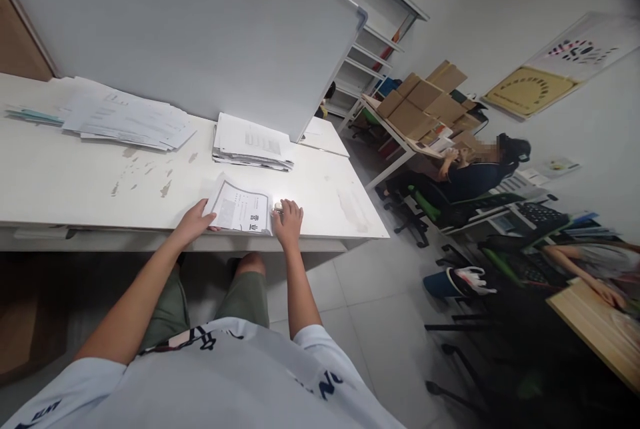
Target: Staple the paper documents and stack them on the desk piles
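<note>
Hands flat on printed sheet

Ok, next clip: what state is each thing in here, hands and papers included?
left hand: flat on the printed sheet's left edge.
right hand: resting on the sheet's right edge, fingers curled.
printed sheet: lying at the near edge of the table, one corner lifted.
middle paper stack: piled unevenly.
far paper pile: spread out loosely.

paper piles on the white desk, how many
3. A spread pile at the far left, a neater stack by the partition, and a small sheaf at the near edge between the left hand and right hand.
</note>
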Tool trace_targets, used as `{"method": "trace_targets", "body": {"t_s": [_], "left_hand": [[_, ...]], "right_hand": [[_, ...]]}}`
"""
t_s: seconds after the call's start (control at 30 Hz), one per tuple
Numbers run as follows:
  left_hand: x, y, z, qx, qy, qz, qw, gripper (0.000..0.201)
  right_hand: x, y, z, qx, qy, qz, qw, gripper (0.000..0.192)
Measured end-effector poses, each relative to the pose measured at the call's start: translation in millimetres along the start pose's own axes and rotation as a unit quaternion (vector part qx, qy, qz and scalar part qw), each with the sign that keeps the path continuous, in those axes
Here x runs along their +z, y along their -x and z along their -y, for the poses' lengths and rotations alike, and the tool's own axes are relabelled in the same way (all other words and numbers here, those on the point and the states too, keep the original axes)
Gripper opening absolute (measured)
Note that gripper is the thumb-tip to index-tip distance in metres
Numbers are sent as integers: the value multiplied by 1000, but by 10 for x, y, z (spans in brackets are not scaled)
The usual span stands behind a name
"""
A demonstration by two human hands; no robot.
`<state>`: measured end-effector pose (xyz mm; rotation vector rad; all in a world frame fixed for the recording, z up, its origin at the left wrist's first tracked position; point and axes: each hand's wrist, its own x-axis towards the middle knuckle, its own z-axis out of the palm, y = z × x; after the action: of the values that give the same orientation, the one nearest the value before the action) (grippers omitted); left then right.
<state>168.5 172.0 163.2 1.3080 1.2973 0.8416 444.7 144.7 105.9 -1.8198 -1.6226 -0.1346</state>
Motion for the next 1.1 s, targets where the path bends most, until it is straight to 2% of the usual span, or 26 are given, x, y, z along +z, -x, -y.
{"method": "trace_targets", "body": {"t_s": [0.2,0.33,0.67,0.9,0.97,1.1], "left_hand": [[25,-33,-5,-5,-16,-4,1000,37],[58,-54,-47,-24,-63,-37,997,38],[20,-135,7,-39,67,-50,996,36],[-11,-108,-54,-32,135,-53,989,28],[-5,-116,-60,-30,133,-44,990,29],[24,-157,-21,-28,66,-48,996,31]], "right_hand": [[-45,-12,-66,3,-38,8,999,48],[-94,13,-85,-21,-77,0,997,54],[-106,34,-44,0,-76,-18,997,48],[-109,29,-43,-4,-77,-22,997,47],[-111,24,-51,-5,-84,-20,996,47],[-114,16,-65,-4,-81,-10,997,50]]}}
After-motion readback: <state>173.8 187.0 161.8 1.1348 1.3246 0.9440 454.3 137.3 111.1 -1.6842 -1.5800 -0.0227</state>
